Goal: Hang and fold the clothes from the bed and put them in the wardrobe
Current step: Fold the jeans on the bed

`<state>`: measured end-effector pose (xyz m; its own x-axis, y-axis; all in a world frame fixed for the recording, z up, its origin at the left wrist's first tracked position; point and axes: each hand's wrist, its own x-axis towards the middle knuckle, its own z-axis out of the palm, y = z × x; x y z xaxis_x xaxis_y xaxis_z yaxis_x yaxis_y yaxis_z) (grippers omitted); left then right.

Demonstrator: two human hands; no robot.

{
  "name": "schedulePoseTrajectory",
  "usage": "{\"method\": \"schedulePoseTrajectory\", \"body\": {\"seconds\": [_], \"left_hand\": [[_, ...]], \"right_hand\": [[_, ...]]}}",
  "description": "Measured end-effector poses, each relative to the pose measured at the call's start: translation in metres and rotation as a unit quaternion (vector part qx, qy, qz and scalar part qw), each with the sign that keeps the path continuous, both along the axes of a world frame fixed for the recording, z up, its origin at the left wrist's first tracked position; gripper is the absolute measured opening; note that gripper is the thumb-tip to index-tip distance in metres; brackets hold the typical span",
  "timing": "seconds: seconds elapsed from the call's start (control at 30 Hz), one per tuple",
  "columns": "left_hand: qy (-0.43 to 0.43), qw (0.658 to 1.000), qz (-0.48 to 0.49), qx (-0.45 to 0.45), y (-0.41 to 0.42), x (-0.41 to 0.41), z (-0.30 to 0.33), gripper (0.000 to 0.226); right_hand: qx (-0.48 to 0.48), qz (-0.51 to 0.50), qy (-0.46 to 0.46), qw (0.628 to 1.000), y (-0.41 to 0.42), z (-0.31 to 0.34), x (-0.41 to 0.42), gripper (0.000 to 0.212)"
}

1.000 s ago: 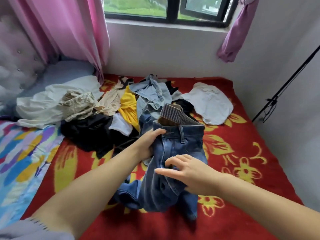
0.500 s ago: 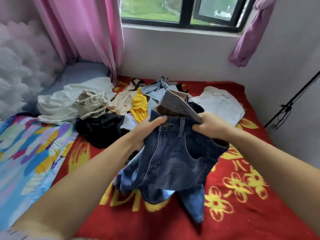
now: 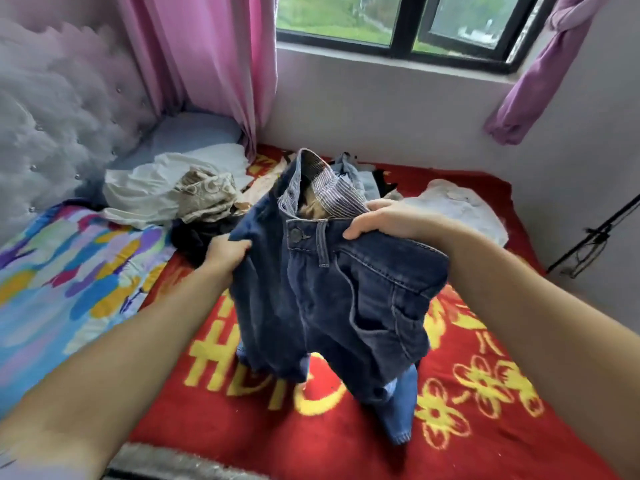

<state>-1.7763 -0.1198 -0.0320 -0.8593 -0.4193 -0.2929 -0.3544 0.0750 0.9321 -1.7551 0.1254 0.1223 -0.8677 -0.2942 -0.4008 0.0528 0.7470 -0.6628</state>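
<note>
A pair of dark blue jeans (image 3: 322,296) hangs in the air above the red bed cover, waistband up, striped lining showing at the top. My left hand (image 3: 227,252) grips the left side of the waist. My right hand (image 3: 384,220) grips the right side of the waistband, fingers curled over its edge. The legs dangle and their cuffs touch the cover. Behind the jeans a pile of clothes (image 3: 204,199) lies on the bed, partly hidden.
The red blanket with yellow flowers (image 3: 485,393) covers the bed. A colourful sheet (image 3: 69,271) lies at the left, a tufted headboard (image 3: 59,126) beyond it. A white garment (image 3: 460,209) lies at the back right. A black stand (image 3: 595,233) leans by the right wall.
Both hands have lifted the jeans higher off the bed by the waist. My left hand has shifted outward to the left edge of the waist, spreading it.
</note>
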Motion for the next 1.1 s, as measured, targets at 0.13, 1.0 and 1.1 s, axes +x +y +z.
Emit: {"method": "schedulePoseTrajectory", "body": {"seconds": [0.13,1.0,1.1], "left_hand": [[0.088,0.968,0.176,-0.154,-0.067,-0.021,0.065,0.031],[-0.282,0.802,-0.517,-0.097,0.422,0.108,-0.329,0.04],[-0.346,0.823,-0.443,-0.085,0.472,0.121,-0.356,0.057]], "right_hand": [[-0.282,-0.051,-0.063,0.956,-0.009,-0.008,0.016,0.025],[0.096,-0.329,-0.254,0.904,0.393,-0.473,0.077,0.046],[0.074,-0.302,-0.213,0.926,0.395,-0.503,0.042,0.044]]}}
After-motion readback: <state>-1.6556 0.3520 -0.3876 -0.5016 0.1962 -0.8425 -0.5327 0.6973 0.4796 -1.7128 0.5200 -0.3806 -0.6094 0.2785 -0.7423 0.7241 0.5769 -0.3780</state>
